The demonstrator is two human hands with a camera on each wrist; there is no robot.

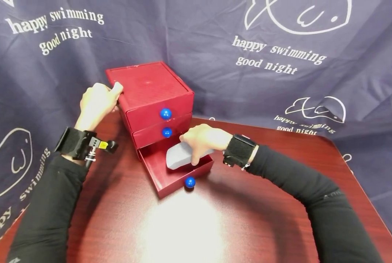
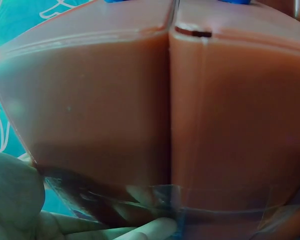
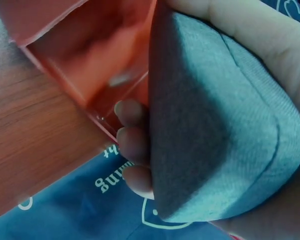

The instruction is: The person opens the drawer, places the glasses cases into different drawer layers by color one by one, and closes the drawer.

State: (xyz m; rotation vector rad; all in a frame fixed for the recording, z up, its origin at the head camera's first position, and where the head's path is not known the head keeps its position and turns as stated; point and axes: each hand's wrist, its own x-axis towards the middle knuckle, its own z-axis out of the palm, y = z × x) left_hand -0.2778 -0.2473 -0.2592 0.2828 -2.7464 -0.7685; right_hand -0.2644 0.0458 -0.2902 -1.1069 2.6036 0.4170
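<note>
A red drawer cabinet [image 1: 146,86] with blue round knobs stands on the table, its bottom drawer [image 1: 174,188] pulled out. My left hand [image 1: 98,100] grips the cabinet's left side, thumb over the top edge. The left wrist view shows fingers [image 2: 155,229] lying against the side wall, near clear tape. My right hand [image 1: 206,140] holds a grey fabric-covered glasses case [image 1: 179,156] over the open drawer. In the right wrist view the thumb and fingers wrap around the case [image 3: 230,120] from opposite sides. Whether the case touches the drawer floor, I cannot tell.
The two upper drawers, with an upper knob [image 1: 165,113] and a middle knob [image 1: 167,132], are closed. A reddish wooden table [image 1: 123,223] carries the cabinet. Dark blue printed cloth [image 1: 209,73] hangs close behind and around the table.
</note>
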